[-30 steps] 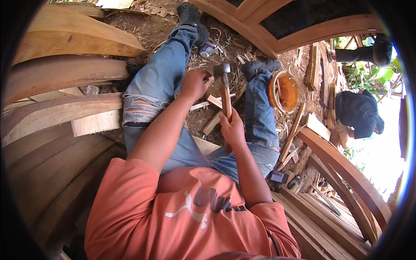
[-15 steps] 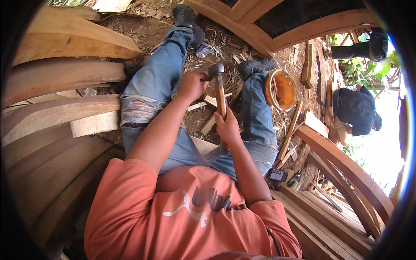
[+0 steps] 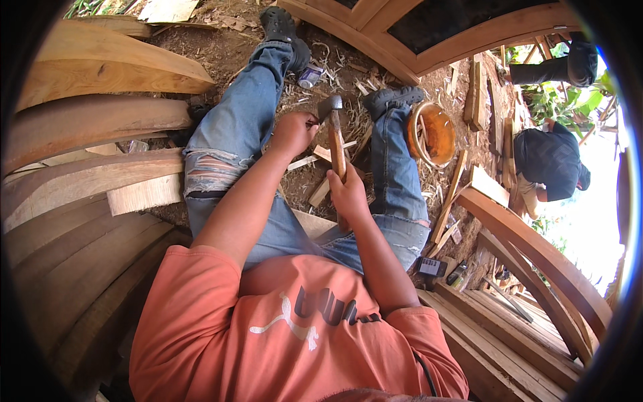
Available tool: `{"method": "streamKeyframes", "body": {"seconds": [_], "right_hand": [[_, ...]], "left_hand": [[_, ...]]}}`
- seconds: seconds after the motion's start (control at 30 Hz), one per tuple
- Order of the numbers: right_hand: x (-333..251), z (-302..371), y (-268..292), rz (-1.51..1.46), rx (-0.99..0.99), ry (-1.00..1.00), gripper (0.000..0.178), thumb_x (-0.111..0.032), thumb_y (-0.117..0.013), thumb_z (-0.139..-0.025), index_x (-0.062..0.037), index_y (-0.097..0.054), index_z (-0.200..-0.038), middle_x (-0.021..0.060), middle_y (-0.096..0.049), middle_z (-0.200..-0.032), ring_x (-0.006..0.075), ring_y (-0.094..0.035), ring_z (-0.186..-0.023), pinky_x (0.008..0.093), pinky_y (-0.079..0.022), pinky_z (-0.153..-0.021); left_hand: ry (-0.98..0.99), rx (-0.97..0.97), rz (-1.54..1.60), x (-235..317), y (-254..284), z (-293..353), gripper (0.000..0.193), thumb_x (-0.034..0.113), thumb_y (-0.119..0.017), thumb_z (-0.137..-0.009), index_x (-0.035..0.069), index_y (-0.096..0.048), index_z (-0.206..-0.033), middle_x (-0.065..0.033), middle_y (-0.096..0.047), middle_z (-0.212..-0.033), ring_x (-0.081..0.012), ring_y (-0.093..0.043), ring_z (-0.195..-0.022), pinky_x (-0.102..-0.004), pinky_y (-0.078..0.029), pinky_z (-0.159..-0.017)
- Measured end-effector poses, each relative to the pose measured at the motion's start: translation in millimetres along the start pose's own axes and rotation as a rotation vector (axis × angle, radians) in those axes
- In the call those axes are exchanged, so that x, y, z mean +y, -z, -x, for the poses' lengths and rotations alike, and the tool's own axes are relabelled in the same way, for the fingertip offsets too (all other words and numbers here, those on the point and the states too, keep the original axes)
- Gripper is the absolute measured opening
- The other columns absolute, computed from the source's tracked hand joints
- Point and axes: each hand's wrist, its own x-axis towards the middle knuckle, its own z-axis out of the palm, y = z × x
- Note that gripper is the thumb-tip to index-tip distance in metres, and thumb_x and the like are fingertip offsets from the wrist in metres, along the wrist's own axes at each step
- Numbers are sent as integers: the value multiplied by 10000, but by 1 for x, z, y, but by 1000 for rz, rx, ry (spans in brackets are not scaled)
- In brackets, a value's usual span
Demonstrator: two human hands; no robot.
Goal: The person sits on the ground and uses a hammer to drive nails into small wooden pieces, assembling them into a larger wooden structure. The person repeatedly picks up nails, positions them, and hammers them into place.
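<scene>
My right hand (image 3: 349,195) is wrapped round the wooden handle of a hammer (image 3: 337,151). The hammer stands nearly upright in the picture between my legs, its grey metal head at the far end of the handle. Just left of that head, my left hand (image 3: 295,132) is closed, thumb and fingers drawn together. Whatever lies between those fingertips is too small and dark to make out. The hammer head is close beside the left fingers; whether they touch, I cannot tell. Wood offcuts (image 3: 321,193) lie on the ground below the hands.
An orange bucket (image 3: 440,137) lies beside my right foot, and a small can (image 3: 310,76) near my left. Thick curved planks (image 3: 100,124) crowd the left side. Ahead is a wooden frame with dark panels (image 3: 495,48). At right, a person (image 3: 548,159) bends over beyond a curved beam (image 3: 529,244).
The whole view has shifted slightly. My hands and the hammer keep almost the same pose, and my grip on the handle is unchanged. The person at right has moved a little.
</scene>
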Motion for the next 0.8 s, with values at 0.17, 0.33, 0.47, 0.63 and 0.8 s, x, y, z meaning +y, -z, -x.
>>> {"method": "streamKeyframes", "body": {"seconds": [0.17, 0.33, 0.47, 0.63, 0.8], "right_hand": [[-4, 3, -1, 16, 4, -11, 526, -291, -666, -1105, 3, -565, -1528, 300, -759, -1171, 422, -769, -1103, 476, -569, -945], [-6, 6, -2, -5, -4, -21, 532, -288, -665, -1103, 0, -561, -1538, 305, -755, -1212, 430, -760, -1147, 479, -563, -975], [3, 5, -3, -24, -9, -26, 529, -283, -663, -1103, 1, -562, -1538, 306, -754, -1219, 436, -755, -1155, 481, -560, -983], [22, -2, -9, -29, 33, 92, 373, -244, -671, -1121, -36, -570, -1415, 57, -622, -820, 164, -611, -662, 349, -504, -586], [18, -1, -8, 6, 44, 100, 363, -245, -682, -1122, -40, -580, -1403, 17, -608, -746, 118, -586, -567, 332, -488, -516]], "left_hand": [[15, -9, 28, -3, -1, 0, 171, 182, -818, -944, 62, -841, -1064, -189, -817, -975, -376, -796, -907, -464, -629, -820], [1, -1, 15, -2, -2, 2, 172, 182, -815, -943, 65, -841, -1067, -190, -814, -978, -384, -791, -914, -474, -626, -825], [-3, -15, -33, 1, -1, 2, 179, 192, -815, -941, 73, -841, -1071, -186, -812, -990, -392, -784, -933, -490, -620, -837], [-21, -3, -73, 1, 1, 2, 192, 209, -837, -954, 63, -843, -1080, -187, -817, -969, -353, -804, -910, -450, -624, -821], [23, -81, -82, 10, 11, -1, 211, 236, -823, -961, 98, -853, -1117, -180, -823, -1009, -364, -799, -934, -457, -624, -845]]}}
